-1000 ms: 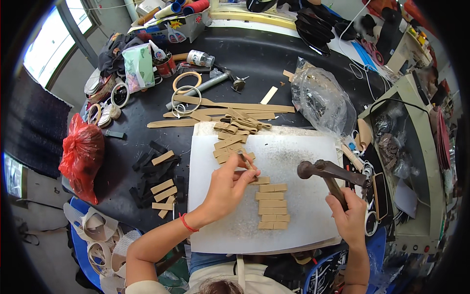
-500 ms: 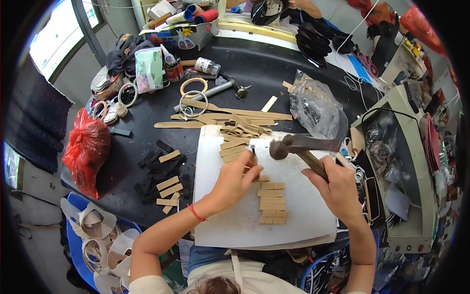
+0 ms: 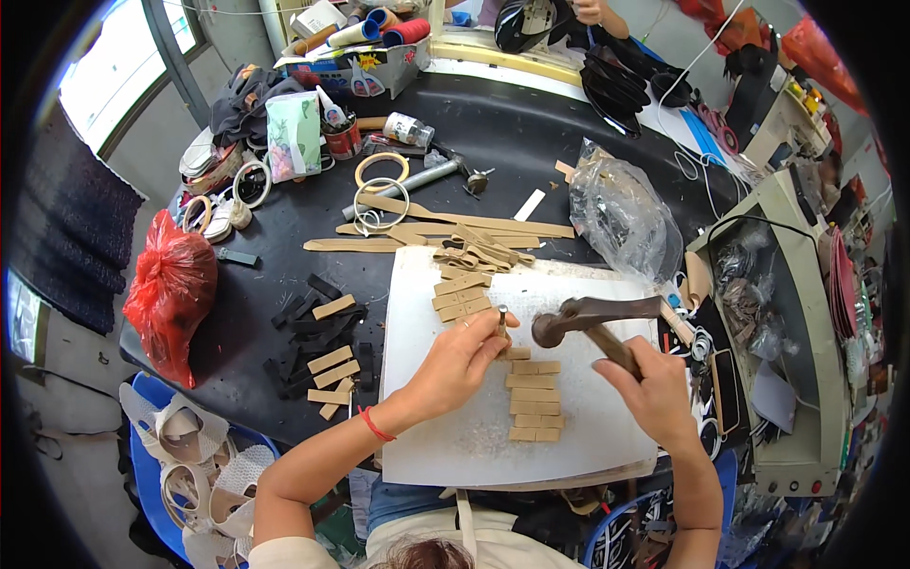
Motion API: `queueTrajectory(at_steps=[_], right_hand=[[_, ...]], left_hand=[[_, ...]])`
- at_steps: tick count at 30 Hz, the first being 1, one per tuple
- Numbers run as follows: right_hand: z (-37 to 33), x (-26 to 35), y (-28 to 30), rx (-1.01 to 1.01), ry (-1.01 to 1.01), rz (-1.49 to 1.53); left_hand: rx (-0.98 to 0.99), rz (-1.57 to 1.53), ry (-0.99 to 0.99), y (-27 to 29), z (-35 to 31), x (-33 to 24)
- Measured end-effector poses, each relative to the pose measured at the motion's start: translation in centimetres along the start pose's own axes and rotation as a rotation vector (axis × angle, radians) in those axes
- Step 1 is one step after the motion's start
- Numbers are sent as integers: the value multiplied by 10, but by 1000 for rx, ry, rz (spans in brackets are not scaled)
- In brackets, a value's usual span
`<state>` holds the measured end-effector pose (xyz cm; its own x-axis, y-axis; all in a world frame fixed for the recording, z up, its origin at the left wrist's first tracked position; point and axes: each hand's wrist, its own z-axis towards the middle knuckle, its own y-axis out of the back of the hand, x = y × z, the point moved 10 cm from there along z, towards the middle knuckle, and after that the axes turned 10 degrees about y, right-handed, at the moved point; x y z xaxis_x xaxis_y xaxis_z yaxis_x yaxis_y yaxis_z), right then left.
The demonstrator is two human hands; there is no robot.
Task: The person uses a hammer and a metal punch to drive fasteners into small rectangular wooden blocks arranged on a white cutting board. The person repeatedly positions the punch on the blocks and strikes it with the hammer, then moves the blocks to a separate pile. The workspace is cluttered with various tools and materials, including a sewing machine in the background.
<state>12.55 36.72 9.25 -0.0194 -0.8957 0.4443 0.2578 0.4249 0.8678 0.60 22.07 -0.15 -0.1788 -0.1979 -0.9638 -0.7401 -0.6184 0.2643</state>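
My left hand [image 3: 457, 368], with a red cord at its wrist, pinches a short, dark metal punch [image 3: 502, 321] that stands upright over a small tan strip [image 3: 517, 354] on the white board [image 3: 441, 455]. The strip is partly covered by the fingers. In my right hand [image 3: 652, 391] is a hammer [image 3: 607, 313], gripped by its wooden handle. Its rounded dark head is held just right of the punch, apart from it. Below the punch lies a column of short tan strips [image 3: 536, 394]. More tan pieces with small holes [image 3: 462, 297] lie beyond my left fingers.
Long tan straps [image 3: 474, 216] lie beyond the board, with tape rings [image 3: 381, 204] on them. Black and tan pieces [image 3: 322, 327] lie left of it. A red plastic bag [image 3: 171, 294] sits farther left, a clear bag [image 3: 624, 213] at back right. Another person's hand [image 3: 590, 11] shows at the back.
My left hand and the punch have shifted slightly toward me and right. The hammer has come lower, its head now beside the punch. The whole view has shifted a little.
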Motion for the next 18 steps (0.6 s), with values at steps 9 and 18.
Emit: queueTrajectory(at_steps=[9, 18], right_hand=[[22, 31, 1, 15, 174, -105], [-36, -16, -3, 49, 31, -144]], left_hand=[[-34, 330, -114, -9, -9, -18], [-170, -281, 178, 16, 6, 16]])
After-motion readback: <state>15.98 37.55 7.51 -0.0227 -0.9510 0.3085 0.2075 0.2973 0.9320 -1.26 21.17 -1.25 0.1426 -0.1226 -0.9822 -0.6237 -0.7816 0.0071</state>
